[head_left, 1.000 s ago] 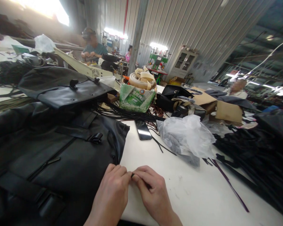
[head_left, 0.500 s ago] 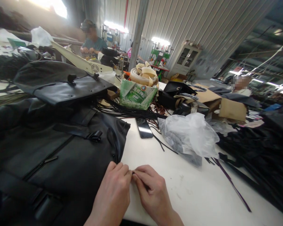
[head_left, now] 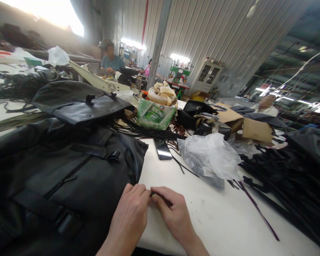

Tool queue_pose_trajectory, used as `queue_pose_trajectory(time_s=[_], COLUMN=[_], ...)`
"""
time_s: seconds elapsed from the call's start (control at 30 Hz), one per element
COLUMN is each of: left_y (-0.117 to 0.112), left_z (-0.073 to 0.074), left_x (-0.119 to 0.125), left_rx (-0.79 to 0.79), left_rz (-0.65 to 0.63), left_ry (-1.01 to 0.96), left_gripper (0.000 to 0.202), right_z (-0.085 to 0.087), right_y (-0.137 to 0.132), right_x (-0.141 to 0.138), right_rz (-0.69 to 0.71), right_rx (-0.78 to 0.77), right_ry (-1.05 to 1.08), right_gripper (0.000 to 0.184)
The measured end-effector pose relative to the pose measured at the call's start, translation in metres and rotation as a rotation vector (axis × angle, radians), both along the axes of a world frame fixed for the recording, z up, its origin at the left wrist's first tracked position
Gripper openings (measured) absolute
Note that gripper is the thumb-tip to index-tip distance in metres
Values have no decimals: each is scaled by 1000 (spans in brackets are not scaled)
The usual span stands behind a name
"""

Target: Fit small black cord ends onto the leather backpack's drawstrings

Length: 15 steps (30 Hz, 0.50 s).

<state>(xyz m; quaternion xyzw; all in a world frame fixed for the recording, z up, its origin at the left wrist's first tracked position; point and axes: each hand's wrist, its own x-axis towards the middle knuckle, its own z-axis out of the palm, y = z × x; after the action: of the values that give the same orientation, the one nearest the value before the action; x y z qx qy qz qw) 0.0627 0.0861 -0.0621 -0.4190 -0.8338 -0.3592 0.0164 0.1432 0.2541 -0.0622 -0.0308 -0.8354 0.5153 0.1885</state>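
Note:
A large black leather-like bag (head_left: pixel 96 192) with a zipper, straps and buckles lies flat on the left of the table. My left hand (head_left: pixel 132 209) is closed at the bag's right edge, its fingers curled over the black material. Close beside it, my right hand (head_left: pixel 173 211) is closed in a pinch, thumb against forefinger. A small dark bit shows between the fingertips of both hands; what it is cannot be made out. The raised flap (head_left: pixel 82 101) of a black bag rests behind, with dark fittings on it.
A phone (head_left: pixel 162 149) lies on the white table (head_left: pixel 210 217) beyond my hands. Behind it stand a green box (head_left: pixel 156 113) with rolled strips and a bundle of black cords (head_left: pixel 146 131). A crumpled plastic bag (head_left: pixel 210 156) and dark material (head_left: pixel 290 170) lie right. A co-worker (head_left: pixel 112 62) sits far back.
The view has shifted slightly, so the surroundings sit a little differently in the picture. Both hands stay together at the bag's edge, with the right fingers slightly moved.

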Motion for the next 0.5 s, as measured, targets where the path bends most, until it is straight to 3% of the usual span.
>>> queue_pose_trajectory(time_s=[0.23, 0.37, 0.5], left_y=[-5, -7, -9], left_z=[4, -4, 0], left_x=[-6, -6, -7], left_rx=[225, 330, 456], left_rz=[9, 11, 96], left_ry=[-140, -147, -269], left_gripper=[21, 22, 25], right_z=[17, 17, 14], right_y=[-7, -13, -15], right_x=[-9, -16, -24], right_rz=[-53, -62, -34], right_rx=[-140, -287, -443], right_ry=[63, -22, -73], right_gripper=[17, 30, 42])
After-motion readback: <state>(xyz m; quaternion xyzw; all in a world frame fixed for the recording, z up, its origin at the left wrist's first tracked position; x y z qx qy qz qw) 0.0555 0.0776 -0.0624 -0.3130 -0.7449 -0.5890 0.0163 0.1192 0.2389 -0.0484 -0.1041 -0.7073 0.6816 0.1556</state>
